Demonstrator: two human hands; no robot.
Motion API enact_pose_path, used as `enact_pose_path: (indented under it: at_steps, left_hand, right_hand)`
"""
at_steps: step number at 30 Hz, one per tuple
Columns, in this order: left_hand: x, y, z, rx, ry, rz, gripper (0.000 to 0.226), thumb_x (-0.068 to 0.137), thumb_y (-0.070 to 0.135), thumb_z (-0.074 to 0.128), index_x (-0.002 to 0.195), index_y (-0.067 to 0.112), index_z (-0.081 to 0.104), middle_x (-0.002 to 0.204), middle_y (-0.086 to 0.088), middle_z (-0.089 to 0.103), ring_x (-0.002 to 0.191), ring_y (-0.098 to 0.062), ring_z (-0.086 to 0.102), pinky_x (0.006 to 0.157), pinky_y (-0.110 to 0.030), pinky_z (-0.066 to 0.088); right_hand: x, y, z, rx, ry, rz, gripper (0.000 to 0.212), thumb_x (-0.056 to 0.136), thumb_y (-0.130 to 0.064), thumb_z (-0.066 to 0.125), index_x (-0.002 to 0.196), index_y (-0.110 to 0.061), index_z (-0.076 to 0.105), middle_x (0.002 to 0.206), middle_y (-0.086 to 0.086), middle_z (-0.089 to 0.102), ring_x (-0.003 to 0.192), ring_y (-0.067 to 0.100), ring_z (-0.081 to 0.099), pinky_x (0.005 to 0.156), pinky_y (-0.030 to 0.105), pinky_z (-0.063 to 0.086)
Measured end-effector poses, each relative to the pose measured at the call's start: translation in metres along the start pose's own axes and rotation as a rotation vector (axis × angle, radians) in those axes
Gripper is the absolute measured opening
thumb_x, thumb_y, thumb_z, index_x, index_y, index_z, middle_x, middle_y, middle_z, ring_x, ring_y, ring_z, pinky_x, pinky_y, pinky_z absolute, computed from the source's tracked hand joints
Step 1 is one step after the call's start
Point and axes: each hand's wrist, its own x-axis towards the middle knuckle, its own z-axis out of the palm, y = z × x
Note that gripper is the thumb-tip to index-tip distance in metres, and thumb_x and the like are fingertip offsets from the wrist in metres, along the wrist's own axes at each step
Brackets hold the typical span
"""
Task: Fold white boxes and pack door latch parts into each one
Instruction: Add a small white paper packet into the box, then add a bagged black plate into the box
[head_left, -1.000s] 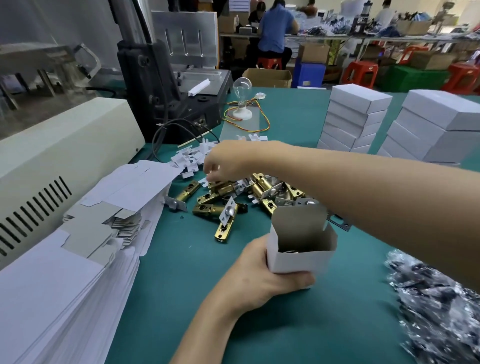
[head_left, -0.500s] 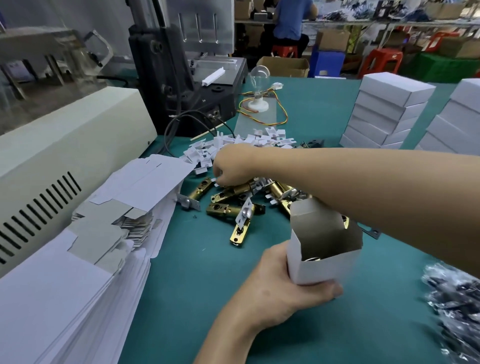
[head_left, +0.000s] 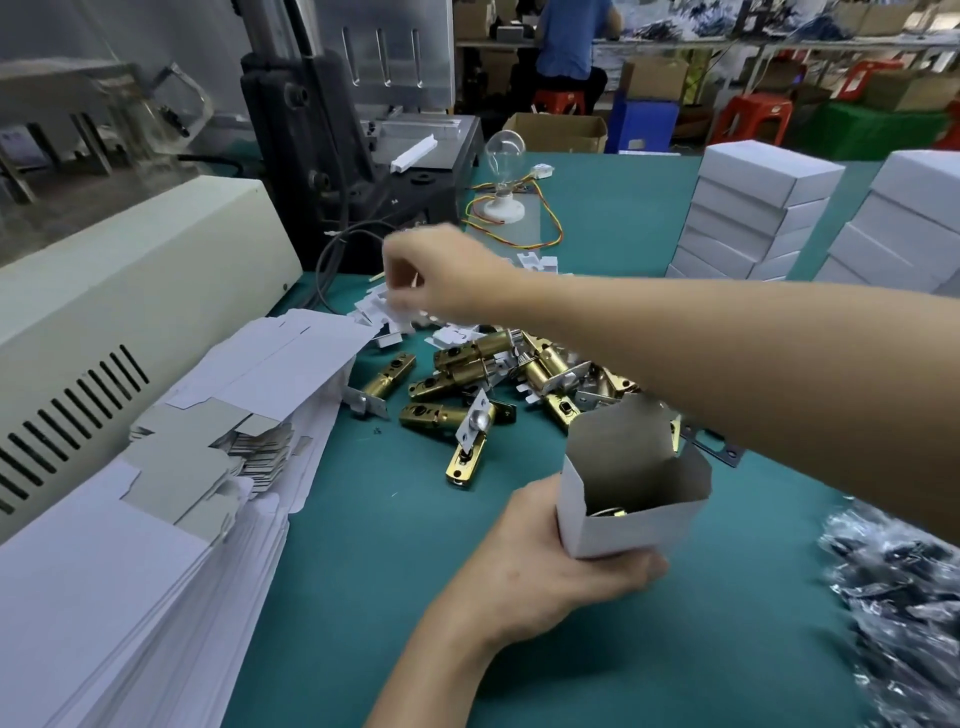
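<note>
White box (head_left: 631, 530) in curled left hand (head_left: 524, 566)

You cannot read any words, numbers or signs here. The small pale marks (head_left: 395, 201) on the front of the black metal machine (head_left: 322, 145), in the upper middle of the frame, are too tiny and blurry to make out.
</note>
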Motion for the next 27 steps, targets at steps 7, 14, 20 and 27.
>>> enact_pose_path:
  at_steps: [7, 14, 20, 27]
  left_hand:
    - [0.0, -0.001, 0.0, 0.011, 0.102, -0.052, 0.028, 0.08, 0.017, 0.082, 0.104, 0.027, 0.072, 0.094, 0.012, 0.073, 0.086, -0.004, 0.067, 0.076, -0.016, 0.053]
    - [0.001, -0.001, 0.0, 0.035, 0.195, -0.079, 0.04, 0.077, 0.025, 0.087, 0.113, 0.036, 0.072, 0.109, 0.006, 0.078, 0.103, -0.011, 0.073, 0.086, -0.028, 0.059]
    - [0.0, 0.003, 0.003, 0.05, 0.171, -0.048, 0.036, 0.081, 0.02, 0.084, 0.114, 0.029, 0.072, 0.1, 0.009, 0.077, 0.095, -0.005, 0.071, 0.079, -0.02, 0.055]
    - [-0.003, 0.004, 0.005, 0.092, 0.159, -0.026, 0.03, 0.083, 0.022, 0.083, 0.108, 0.036, 0.073, 0.099, 0.011, 0.076, 0.092, -0.003, 0.069, 0.08, -0.02, 0.055]
  right_hand:
    - [-0.105, -0.016, -0.094, 0.569, 0.196, 0.053, 0.017, 0.096, -0.009, 0.07, 0.11, -0.001, 0.065, 0.097, 0.009, 0.076, 0.082, 0.019, 0.075, 0.065, 0.026, 0.058]
    - [-0.239, -0.011, -0.102, 0.299, 0.249, 0.101, 0.002, 0.089, -0.022, 0.074, 0.091, -0.022, 0.074, 0.09, -0.007, 0.076, 0.079, 0.015, 0.07, 0.071, 0.04, 0.055]
    - [-0.262, -0.012, -0.076, 0.086, 0.152, 0.141, 0.003, 0.089, -0.028, 0.078, 0.09, -0.026, 0.077, 0.101, -0.01, 0.06, 0.098, 0.01, 0.058, 0.087, 0.034, 0.049]
    - [-0.268, -0.012, -0.077, -0.011, 0.09, 0.154, 0.015, 0.095, -0.037, 0.067, 0.101, -0.031, 0.079, 0.106, -0.011, 0.054, 0.101, 0.003, 0.05, 0.089, 0.017, 0.04]
